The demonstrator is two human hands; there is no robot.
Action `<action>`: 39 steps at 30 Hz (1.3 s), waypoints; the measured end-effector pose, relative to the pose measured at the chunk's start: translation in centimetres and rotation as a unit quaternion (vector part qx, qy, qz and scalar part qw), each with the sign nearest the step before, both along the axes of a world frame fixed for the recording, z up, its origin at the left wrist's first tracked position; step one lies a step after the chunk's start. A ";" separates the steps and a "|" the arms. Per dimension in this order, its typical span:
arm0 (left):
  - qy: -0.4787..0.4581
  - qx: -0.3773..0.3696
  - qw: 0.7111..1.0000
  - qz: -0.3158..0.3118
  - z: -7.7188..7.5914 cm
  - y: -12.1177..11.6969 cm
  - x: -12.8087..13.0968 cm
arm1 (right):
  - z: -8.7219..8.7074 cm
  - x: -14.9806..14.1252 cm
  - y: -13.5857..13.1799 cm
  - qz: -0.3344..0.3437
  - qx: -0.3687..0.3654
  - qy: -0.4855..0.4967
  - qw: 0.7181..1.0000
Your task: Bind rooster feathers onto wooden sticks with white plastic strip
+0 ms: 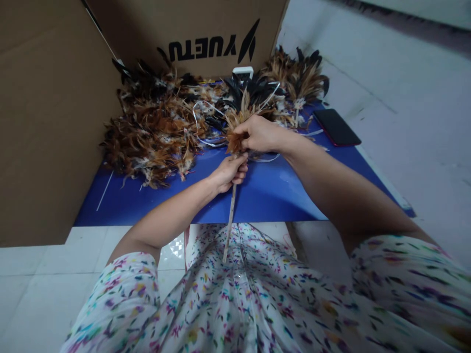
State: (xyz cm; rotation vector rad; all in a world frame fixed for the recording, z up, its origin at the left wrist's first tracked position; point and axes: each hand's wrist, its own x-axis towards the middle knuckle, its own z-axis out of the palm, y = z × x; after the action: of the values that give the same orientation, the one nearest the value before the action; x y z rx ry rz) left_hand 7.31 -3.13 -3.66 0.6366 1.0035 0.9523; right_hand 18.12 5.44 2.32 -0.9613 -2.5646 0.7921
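My left hand (230, 172) is closed round a thin wooden stick (228, 225) that slants down toward my lap. Just above it, my right hand (257, 133) is closed on a tuft of brown feathers (235, 122) pressed against the top of the stick. Both hands hover over a blue sheet (272, 191) spread on the floor. A big pile of brown and black feathers (154, 132) lies on the sheet beyond my hands, with thin white strips (200, 110) among them.
Brown cardboard walls (47, 108) stand at the left and back, one printed with black letters. A dark phone (336, 127) lies on the sheet's right edge. More feather bunches (298, 78) sit at the back right. White tiled floor (405, 98) lies around.
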 end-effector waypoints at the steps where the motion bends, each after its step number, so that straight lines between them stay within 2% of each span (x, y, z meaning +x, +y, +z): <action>1: -0.002 -0.002 1.000 -0.002 0.0 0.0 0.0 | 0.0 0.0 -0.1 0.002 0.001 -0.001 1.000; 10: 0.003 0.018 1.000 -0.025 -0.3 0.0 -0.3 | 0.0 0.1 -0.4 -0.028 0.043 -0.004 0.999; 13: 0.000 0.020 0.999 -0.027 -0.3 0.0 -0.4 | 0.2 1.3 -1.3 -0.083 0.061 0.037 0.994; 17: -0.001 0.017 1.000 -0.024 -0.1 0.0 -0.4 | -0.2 3.6 -3.6 -0.198 0.110 0.108 0.968; 20: 0.005 0.024 0.999 -0.028 -0.1 -0.2 -0.4 | -0.8 4.6 -5.1 -0.226 0.122 0.108 0.960; 24: 0.015 0.030 0.999 -0.033 -0.1 -0.4 -0.2 | -1.4 3.3 -5.4 -0.193 0.131 0.074 0.970; 31: 0.052 0.038 0.998 -0.020 0.1 -0.3 0.1 | -1.5 -0.5 -4.2 -0.247 0.149 -0.060 0.956; 34: 0.049 0.036 0.998 -0.015 0.0 -0.3 0.1 | -1.7 -0.9 -3.9 -0.250 0.136 -0.061 0.957; 39: 0.043 0.042 0.998 -0.022 0.0 -0.3 0.0 | -1.6 -0.8 -3.6 -0.251 0.100 -0.007 0.963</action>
State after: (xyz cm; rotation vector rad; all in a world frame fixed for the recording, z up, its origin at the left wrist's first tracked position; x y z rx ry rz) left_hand 7.28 -3.46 -3.71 0.7732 1.0259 0.9379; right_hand 17.32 1.86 0.68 -1.4596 -2.1992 0.3760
